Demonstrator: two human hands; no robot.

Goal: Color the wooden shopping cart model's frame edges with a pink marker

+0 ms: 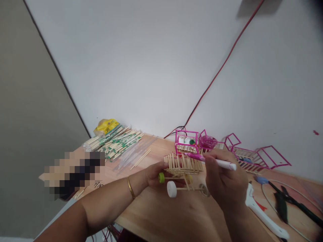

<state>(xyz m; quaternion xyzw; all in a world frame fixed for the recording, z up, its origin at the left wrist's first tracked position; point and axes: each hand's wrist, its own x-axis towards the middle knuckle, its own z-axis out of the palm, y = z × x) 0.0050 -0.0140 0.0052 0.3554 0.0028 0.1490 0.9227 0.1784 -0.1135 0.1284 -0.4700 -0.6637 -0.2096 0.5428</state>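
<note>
While the stick cart (184, 164) sat between the two hands just below the centre of the frame, its assembly appeared complete — slatted body, axles and four wheels, including a white wheel (172, 189) at the near left, were in place. The left hand (156, 174) gripped its left side, fingers partly hidden behind the slats. The right hand (227, 179) was closed round a white-handled brush (225, 163), whose pink tip lay at the upper slats; contact could not be confirmed. Colouring was judged barely begun: the visible slats were bare wood, so most of that surface remained. Behind the cart, a pink-framed piece (186, 132) stood near a pink container (208, 143); a longer piece (279, 166) at right had a pink frame but pale slats — coloured only in part. Spare sticks (121, 144) lay at centre left on the tabletop (151, 218).
</note>
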